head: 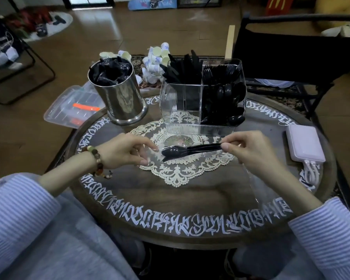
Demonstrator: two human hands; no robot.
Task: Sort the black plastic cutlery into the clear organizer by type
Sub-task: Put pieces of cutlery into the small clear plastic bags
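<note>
A bundle of black plastic cutlery (187, 150) in a clear wrapper hangs just above the lace doily, spoon bowl toward the left. My right hand (249, 150) pinches its handle end. My left hand (127, 151) pinches the clear wrapper at the spoon end. Behind them stands the clear organizer (181, 110): knives stick up at its back left, forks at its back right, spoons fill the front right compartment, and the front left compartment holds nothing. A steel canister (122, 98) at the left holds several more wrapped black sets.
The round table (170, 201) carries white lettering around its rim and a lace doily (178, 172) in the middle. A pale power bank (304, 143) with white cables lies at the right. Small white cups are piled behind the organizer. A black chair stands at the far right.
</note>
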